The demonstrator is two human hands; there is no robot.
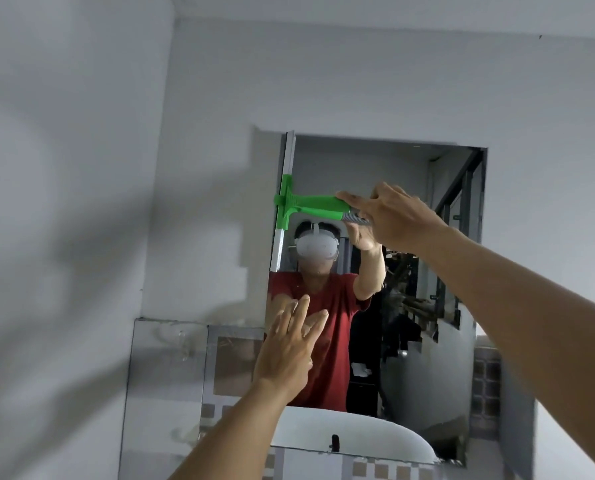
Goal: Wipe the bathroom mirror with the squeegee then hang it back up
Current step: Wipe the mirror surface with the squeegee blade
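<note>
The mirror hangs on the white wall, slightly right of centre. A green squeegee lies against it, its long metal blade standing vertical along the mirror's left edge and its handle pointing right. My right hand grips the end of that handle. My left hand is raised lower down with fingers spread, near the mirror's lower left part; whether it touches the glass I cannot tell. It holds nothing.
A white basin sits below the mirror. Patterned tiles cover the wall to the lower left. A clear wall hook is stuck on a tile left of the mirror. The mirror reflects a person in a red shirt.
</note>
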